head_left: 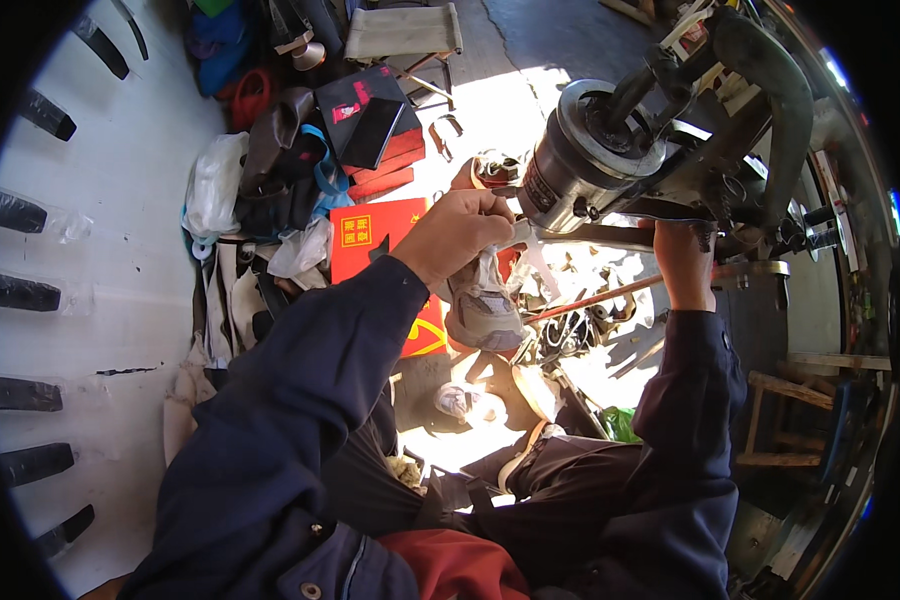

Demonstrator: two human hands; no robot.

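The left hand (462, 232) clamps the shoe (485, 308) beside the machine head (588, 165); the right hand (684, 262) shows no determinable closure; a slackened grip could let the shoe slip.

"Where does the machine (595, 150) stand?"
"Ahead and to the right, the left hand (460, 235) at its left side, the right hand (684, 262) farther right, beneath its arm."
"And the shoe (484, 310)?"
"Just below the left hand, with a flat box (375, 225) to its left."
"Around them?"
"A folding stool (405, 30) stands beyond the box; a plastic bag (215, 185) lies left of it, toward the wall (120, 250). A wooden frame (790, 388) stands right of the right forearm."
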